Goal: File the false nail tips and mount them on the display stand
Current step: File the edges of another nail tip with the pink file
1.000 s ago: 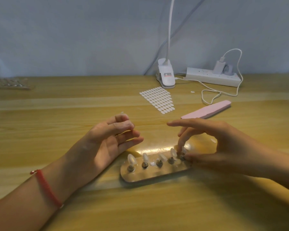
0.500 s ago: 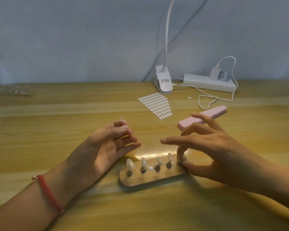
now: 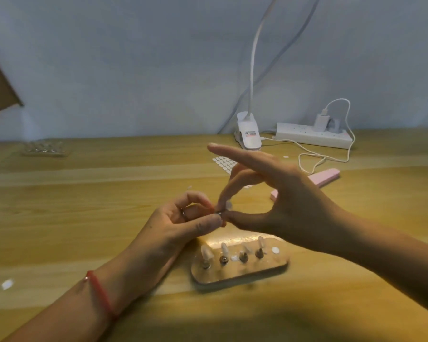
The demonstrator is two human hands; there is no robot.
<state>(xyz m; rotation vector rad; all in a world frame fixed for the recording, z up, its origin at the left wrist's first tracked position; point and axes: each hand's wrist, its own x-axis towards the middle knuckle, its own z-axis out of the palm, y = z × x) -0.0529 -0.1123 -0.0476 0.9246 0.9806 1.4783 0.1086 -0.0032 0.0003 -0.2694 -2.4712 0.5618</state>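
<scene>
The left hand (image 3: 183, 225) and right hand (image 3: 289, 206) meet in the middle of the frame, raised above the worktop (image 3: 84, 218). Between them sits a small metal peg (image 3: 219, 213) carrying a pale nail tip (image 3: 228, 206). The right grip pinches the peg between thumb and a bent finger, with the forefinger stretched out toward the upper left of the frame. The left grip pinches the same peg from the other side with thumb and forefinger. The contact is small and blurred.

The display stand (image 3: 240, 277) lies on the worktop just below the hands, lower centre of the frame.

A second ago the stand held five pegs. The right hand was down at the one on the stand's right end, and the left hand lay relaxed beside the stand. Now four pegs stand there, the right end shows only a white dot (image 3: 274, 249), and both hands have risen.

The held nail tip points up from its peg, roughly upright. The stand's long axis runs across the frame, its right end a little higher. A pink nail file (image 3: 325, 177) lies behind the right hand.
</scene>
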